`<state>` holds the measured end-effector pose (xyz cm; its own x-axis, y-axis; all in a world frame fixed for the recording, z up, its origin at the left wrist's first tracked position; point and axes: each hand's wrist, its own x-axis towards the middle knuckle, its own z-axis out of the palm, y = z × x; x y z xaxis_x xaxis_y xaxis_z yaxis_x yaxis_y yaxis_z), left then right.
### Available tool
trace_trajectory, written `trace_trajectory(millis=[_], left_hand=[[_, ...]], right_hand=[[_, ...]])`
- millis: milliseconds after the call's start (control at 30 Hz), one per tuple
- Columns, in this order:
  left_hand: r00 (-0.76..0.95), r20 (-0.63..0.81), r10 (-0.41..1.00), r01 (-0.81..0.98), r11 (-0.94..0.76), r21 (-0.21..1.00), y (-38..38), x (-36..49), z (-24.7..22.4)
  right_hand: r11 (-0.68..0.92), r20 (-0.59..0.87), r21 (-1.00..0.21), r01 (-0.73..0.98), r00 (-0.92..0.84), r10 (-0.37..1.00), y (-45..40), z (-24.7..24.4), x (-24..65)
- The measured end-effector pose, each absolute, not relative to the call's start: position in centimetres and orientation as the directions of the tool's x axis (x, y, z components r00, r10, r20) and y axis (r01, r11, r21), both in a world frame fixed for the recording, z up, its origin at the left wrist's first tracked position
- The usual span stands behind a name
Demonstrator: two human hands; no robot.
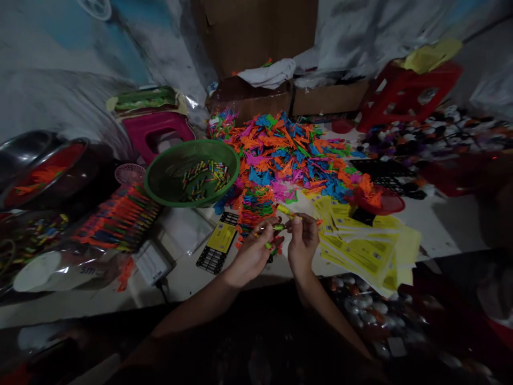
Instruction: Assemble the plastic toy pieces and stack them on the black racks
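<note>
My left hand [252, 251] is closed around several small yellow-green tubes; one tube [278, 227] points toward the other hand. In my right hand [302, 243] a yellow tube with a red end [285, 210] sticks out between thumb and fingers. Both hands are close together over the table, fingertips almost meeting. Just behind them lies a stack of colourful plastic figures [256, 206], and beyond it a large heap of orange, blue, pink and green plastic figures [280, 152]. Exact details between the fingertips are too small to make out.
A green basin [154, 182] at the left holds more small tubes. A bundle of orange pieces [120, 216] and a black tray with yellow label [222, 238] lie nearby. On the right are yellow printed cards [360, 243] and a red basket [390, 203]. A red stool [412, 91] stands behind.
</note>
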<state>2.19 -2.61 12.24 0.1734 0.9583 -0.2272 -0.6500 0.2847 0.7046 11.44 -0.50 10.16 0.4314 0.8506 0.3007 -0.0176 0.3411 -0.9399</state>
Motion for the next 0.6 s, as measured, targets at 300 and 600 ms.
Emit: trace_trajectory(millis=[300, 600], left_hand=[[0.295, -0.218, 0.930, -0.596, 0.358, 0.719, -3.8, 2.5, 12.2], [0.636, -0.292, 0.715, -0.406, 0.631, 0.661, -3.0, -0.2, 11.2]], right_hand=[[0.382, 0.367, -0.922, 0.056, 0.438, 0.821, 0.2, 9.8, 12.5], [0.493, 0.442, -0.818, 0.296, -0.225, 0.868, 0.1, 10.6, 14.5]])
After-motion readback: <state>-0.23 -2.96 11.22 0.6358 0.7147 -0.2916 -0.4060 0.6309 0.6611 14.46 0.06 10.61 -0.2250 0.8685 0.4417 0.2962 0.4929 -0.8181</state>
